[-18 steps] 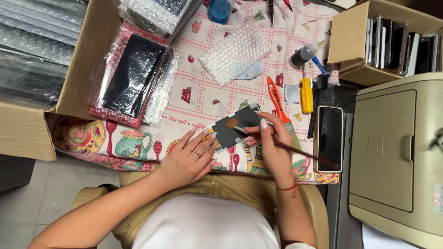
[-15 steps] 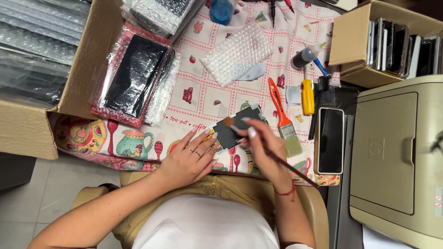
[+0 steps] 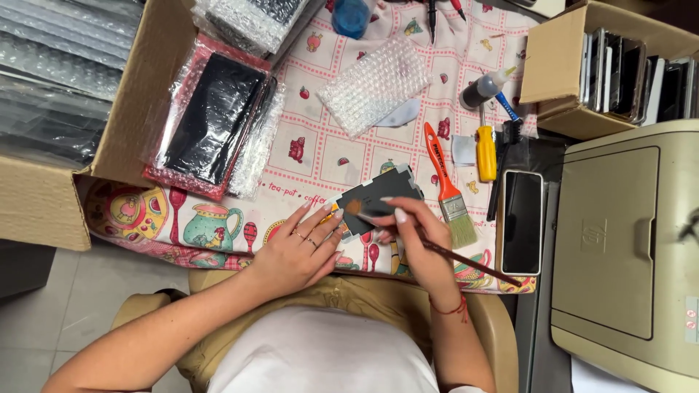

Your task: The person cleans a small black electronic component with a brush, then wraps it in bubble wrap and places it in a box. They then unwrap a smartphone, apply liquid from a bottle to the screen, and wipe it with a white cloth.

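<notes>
— What are the hands doing?
— The right hand (image 3: 415, 244) grips a thin brush (image 3: 437, 251), its tip on the dark phone part (image 3: 378, 200). The left hand (image 3: 295, 251) steadies that part, fingers spread, at the tablecloth's (image 3: 328, 156) near edge.
— Nearby?
— An orange paintbrush (image 3: 445, 185) just right.

A white tablecloth (image 3: 320, 156) with a pink grid and red teapot motifs covers the table. On it lie an orange-handled paintbrush (image 3: 445, 182), a yellow-handled screwdriver (image 3: 486, 149), a dark grey part (image 3: 378, 200) and a black panel in pink bubble wrap (image 3: 211, 120).
</notes>
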